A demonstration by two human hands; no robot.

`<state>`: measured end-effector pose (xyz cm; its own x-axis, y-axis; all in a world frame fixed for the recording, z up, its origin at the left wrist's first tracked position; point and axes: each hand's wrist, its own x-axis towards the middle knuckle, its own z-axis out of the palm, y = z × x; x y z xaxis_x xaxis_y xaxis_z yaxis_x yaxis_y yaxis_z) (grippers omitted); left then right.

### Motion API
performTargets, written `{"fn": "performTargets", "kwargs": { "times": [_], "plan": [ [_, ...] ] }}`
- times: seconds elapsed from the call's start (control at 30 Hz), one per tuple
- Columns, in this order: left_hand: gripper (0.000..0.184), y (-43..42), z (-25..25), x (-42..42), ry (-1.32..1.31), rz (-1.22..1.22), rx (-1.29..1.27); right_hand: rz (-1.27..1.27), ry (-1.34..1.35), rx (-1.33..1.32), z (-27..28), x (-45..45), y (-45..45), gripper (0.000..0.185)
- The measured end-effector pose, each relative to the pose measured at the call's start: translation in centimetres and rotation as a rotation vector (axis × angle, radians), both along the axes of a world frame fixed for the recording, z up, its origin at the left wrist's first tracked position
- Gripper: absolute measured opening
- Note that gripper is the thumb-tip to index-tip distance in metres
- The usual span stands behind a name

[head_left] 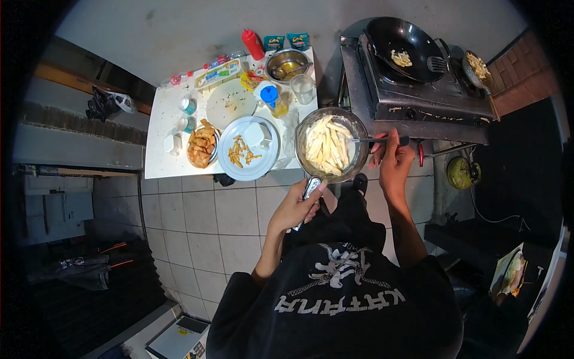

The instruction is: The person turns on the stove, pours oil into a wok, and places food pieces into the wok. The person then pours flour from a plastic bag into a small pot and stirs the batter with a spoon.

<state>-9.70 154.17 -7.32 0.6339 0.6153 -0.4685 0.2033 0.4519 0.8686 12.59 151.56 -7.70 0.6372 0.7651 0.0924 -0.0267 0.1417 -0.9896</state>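
My left hand point(300, 206) is closed round the handle point(310, 189) of a saucepan point(301, 143), holding it in front of my body. Inside lie pale, coated potato strips point(327, 146). With its fingers pinched, my right hand point(395, 158) grips a utensil with a thin shaft and dark handle point(402, 140). The shaft reaches over the pan's right rim to the strips; its working end is hidden among them. To the upper right, a black wok point(382, 51) on the stove has a few strips point(401, 58) in it and a slotted spatula point(437, 64) resting at its side.
A metal strainer point(479, 75) with fries stands right of the wok on the gas stove point(388, 107). The white table point(158, 140) at left bears a blue-rimmed plate point(230, 172) with fries, a bowl of brown fried pieces point(202, 146), a metal bowl point(287, 58) and a red squeeze bottle point(253, 45).
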Motion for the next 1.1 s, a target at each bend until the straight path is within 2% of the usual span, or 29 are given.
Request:
{"fn": "performTargets", "kwargs": {
  "times": [0.13,0.2,0.3,0.33,0.57,0.63,0.7,0.8,0.9,1.03,1.1],
  "plan": [
    [0.030,0.2,0.3,0.0,-0.015,0.015,-0.034,-0.012,-0.178,-0.004,1.2,-0.3,-1.0,0.031],
    [0.030,0.3,0.2,0.0,-0.026,0.012,-0.044,0.061,-0.407,0.057,1.8,-0.5,-1.5,0.022],
    [0.028,0.2,-0.1,-0.1,-0.009,-0.006,-0.058,0.115,-0.529,0.104,2.4,-0.8,-1.5,0.018],
    [0.030,0.1,0.0,0.0,-0.016,0.000,-0.042,0.141,-0.472,0.016,2.7,-0.9,-1.8,0.016],
    [0.031,0.0,0.0,-0.2,0.000,-0.013,-0.037,0.233,-0.473,-0.003,2.0,-0.7,-0.9,0.014],
    [0.029,0.0,-0.5,-0.5,-0.019,-0.010,-0.037,0.242,-0.588,0.032,3.2,-0.1,-0.9,0.013],
    [0.027,0.0,-0.6,-0.5,-0.038,-0.009,-0.038,0.222,-0.573,0.067,4.2,0.4,-1.0,0.011],
    [0.026,0.0,-0.1,-0.7,-0.021,-0.010,-0.042,0.235,-0.768,0.044,6.3,0.8,-1.1,0.006],
    [0.025,0.0,0.2,-0.6,-0.005,-0.003,-0.011,0.289,-0.926,0.117,5.3,0.6,-0.6,0.006],
    [0.029,-0.2,0.8,-0.2,0.031,0.023,0.051,0.143,-0.837,0.099,2.6,-0.7,-0.7,0.010],
    [0.029,-0.2,0.7,-0.2,0.034,0.037,0.041,0.118,-0.425,-0.168,0.8,-0.6,-0.8,0.023]
  ]
}}
